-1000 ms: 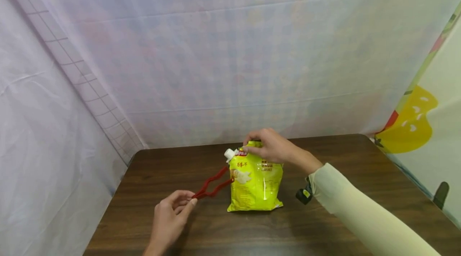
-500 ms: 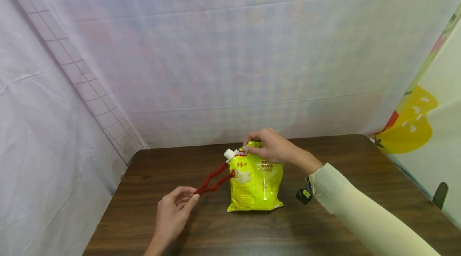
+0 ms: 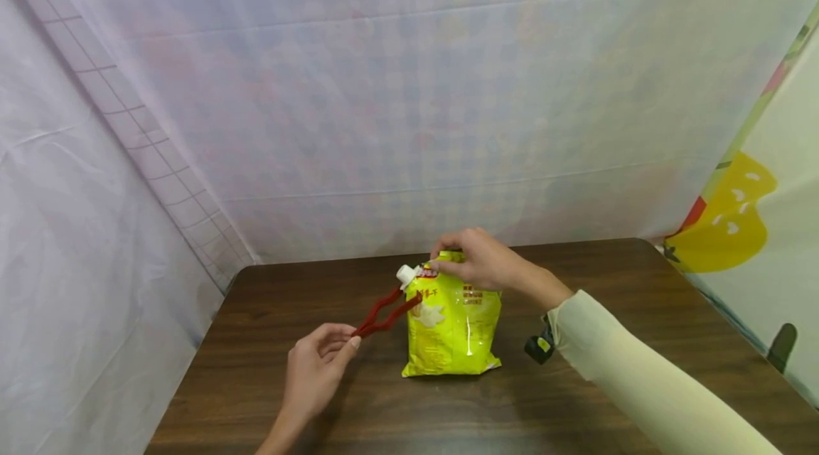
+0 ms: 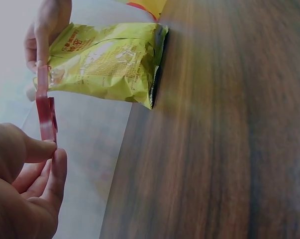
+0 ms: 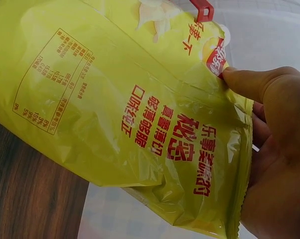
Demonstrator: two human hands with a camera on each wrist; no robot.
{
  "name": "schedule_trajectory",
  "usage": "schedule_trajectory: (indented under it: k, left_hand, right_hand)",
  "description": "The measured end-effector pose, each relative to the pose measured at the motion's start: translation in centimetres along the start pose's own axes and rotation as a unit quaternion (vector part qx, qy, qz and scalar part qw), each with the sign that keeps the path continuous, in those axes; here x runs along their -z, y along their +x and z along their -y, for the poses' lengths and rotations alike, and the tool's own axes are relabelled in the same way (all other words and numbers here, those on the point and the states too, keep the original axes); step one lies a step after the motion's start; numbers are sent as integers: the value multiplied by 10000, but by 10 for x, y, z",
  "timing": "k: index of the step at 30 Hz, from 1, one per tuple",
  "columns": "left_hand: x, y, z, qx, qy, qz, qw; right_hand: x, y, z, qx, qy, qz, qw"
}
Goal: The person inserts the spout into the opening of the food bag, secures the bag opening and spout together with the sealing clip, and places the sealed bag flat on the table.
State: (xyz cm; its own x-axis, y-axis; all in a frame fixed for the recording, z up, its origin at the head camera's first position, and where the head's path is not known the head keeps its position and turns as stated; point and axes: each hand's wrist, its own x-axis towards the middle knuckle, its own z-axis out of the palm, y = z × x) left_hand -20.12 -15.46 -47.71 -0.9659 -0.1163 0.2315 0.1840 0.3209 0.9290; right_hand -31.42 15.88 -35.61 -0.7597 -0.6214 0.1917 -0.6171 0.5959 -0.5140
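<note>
A yellow potato chip bag (image 3: 451, 338) stands upright on the table, with a white screw-cap-like piece (image 3: 406, 274) at its upper left corner. My right hand (image 3: 476, 257) pinches the bag's top edge, thumb on the front; the fingers behind it are partly hidden. Between thumb and fingers, my left hand (image 3: 320, 362) holds the joined end of red tongs (image 3: 402, 310) with two wavy arms. One arm's tip lies in front of the bag's left side, just below the white piece; the other arm's tip reaches the bag's left edge. Whether the tips touch the bag, I cannot tell.
The dark wood-grain table (image 3: 256, 341) meets a pale checked curtain (image 3: 358, 121) behind it. White sheeting (image 3: 77, 227) hangs on the left, and a light panel with a yellow shape (image 3: 736, 227) stands on the right. A small black device (image 3: 540, 348) sits by my right wrist.
My left hand has moved slightly up and right. The tongs' front arm has risen and now overlaps the bag's front further. My right hand and the bag stay in place.
</note>
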Motion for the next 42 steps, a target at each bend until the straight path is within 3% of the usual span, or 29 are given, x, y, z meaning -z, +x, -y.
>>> schedule_trajectory:
  k: [14, 26, 42]
  left_hand:
    - [-8, 5, -3, -96, -209, -13, 9997]
    - [-21, 11, -6, 37, -617, -54, 9981]
    - [-30, 16, -13, -93, -534, -118, 9985]
  right_hand:
    - [0, -1, 0, -5, -7, -27, 10000]
    - [-2, 0, 0, 24, 33, -44, 10000]
    - [-2, -1, 1, 106, -61, -85, 9999]
